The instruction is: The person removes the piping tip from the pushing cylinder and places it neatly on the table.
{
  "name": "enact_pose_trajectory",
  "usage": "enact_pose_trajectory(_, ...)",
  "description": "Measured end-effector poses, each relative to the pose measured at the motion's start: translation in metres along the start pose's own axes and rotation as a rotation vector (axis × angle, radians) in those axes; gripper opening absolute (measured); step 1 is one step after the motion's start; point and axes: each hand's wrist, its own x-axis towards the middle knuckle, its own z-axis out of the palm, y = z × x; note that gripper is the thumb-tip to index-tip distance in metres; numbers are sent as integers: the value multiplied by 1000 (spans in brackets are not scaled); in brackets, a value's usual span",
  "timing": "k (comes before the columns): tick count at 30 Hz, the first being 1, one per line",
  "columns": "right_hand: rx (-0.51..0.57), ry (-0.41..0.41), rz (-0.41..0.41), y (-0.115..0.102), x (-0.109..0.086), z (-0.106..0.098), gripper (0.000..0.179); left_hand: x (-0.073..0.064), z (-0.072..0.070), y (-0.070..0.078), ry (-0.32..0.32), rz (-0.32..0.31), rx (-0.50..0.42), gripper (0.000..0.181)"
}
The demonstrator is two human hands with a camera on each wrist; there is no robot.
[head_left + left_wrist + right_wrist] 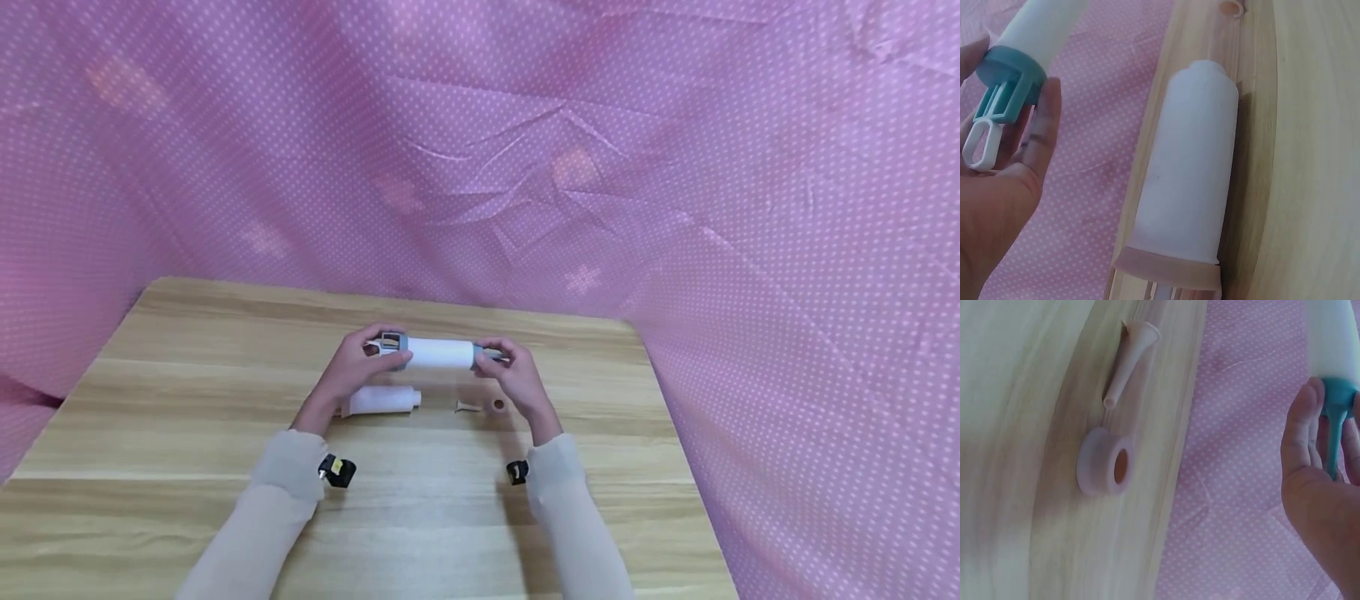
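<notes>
Both hands hold up a white plunger tube (pixel 440 353) with teal ends, lying sideways above the table. My left hand (pixel 352 364) grips its left end, thumb and fingers around the teal collar (pixel 1010 65); a white loop handle (pixel 985 165) sticks out there. At the other end, the fingertips of my right hand (pixel 519 379) pinch the teal cap, whose narrow teal spout (pixel 1335 440) points into the palm. Below the left hand, a second white tube (pixel 1188 162) with a pink collar (pixel 1166 267) lies on the table.
On the wooden table (pixel 420 517), a small pink funnel-shaped nozzle (pixel 1129 365) and a pink ring cap (pixel 1093 465) lie under the right hand. A pink dotted cloth (pixel 480 167) hangs behind the table and along its sides. Each wrist carries a small black camera (pixel 341 472).
</notes>
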Motion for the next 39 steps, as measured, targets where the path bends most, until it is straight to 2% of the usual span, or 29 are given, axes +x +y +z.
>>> enact_pose_trajectory(9, 79, -14, -9, -10, -4, 2, 32, -5, 1, 4, 50, 40, -18, 46)
enact_pose_trajectory(19, 65, -24, -3, -9, -3, 7, 30, -6, 5, -2, 117, 79, -24, 41)
enact_pose_trajectory(29, 82, 14, -48, -8, -3, 11, 26, -6, 7, 1, 136, 44, -15, 43)
enact_pose_trajectory(35, 1, -8, -132, -11, -6, 10, 26, -7, 7, 0, 143, 20, -108, 40)
enact_pose_trajectory(39, 26, -47, -160, -13, -8, 8, 29, -11, 6, 3, 122, 10, -132, 41)
